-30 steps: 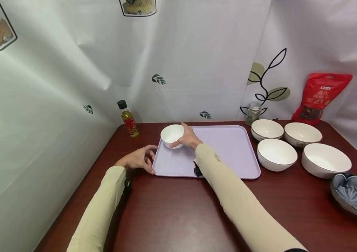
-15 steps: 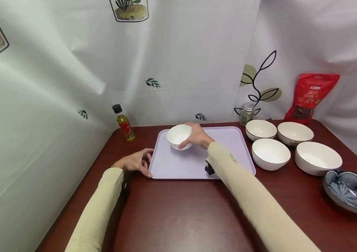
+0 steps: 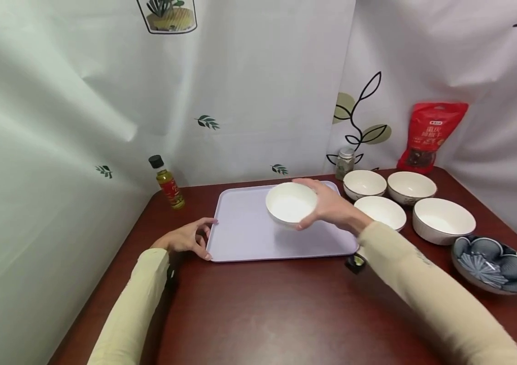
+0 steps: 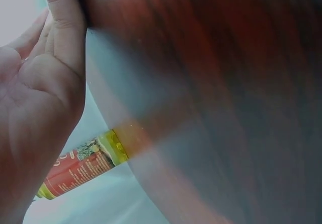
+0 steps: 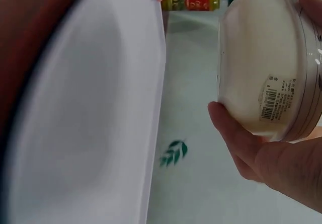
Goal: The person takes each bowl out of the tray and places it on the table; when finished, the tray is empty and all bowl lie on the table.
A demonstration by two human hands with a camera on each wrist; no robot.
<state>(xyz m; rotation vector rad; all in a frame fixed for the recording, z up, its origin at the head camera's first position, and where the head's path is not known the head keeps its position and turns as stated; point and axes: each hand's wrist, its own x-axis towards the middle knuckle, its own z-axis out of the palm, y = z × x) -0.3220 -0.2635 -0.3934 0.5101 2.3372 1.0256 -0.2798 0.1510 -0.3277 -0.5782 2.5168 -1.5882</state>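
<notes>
My right hand [image 3: 331, 205] grips a white bowl [image 3: 291, 203] by its right side, thumb at the near side and fingers at the far side. The bowl is held over the right half of a pale lilac tray [image 3: 244, 228], apart from it. In the right wrist view the bowl [image 5: 256, 58] shows its underside with a barcode label. At the tray's left edge my left hand [image 3: 187, 237] touches the rim, thumb near the front corner, fingers further back. The left wrist view shows the palm of the left hand [image 4: 45, 83]; its fingertips are out of sight there.
Several white bowls [image 3: 444, 220] stand right of the tray, with a blue-grey patterned bowl [image 3: 491, 266] nearer. Behind them are a glass jar [image 3: 345, 163] and a red bag [image 3: 433, 137]. An oil bottle [image 3: 169, 187] stands at the back left, before a white curtain [image 3: 258, 91].
My right hand has lifted the white bowl from the tray's far left and carried it right. The left hand stays at the tray's left edge. The view has shifted to the right.
</notes>
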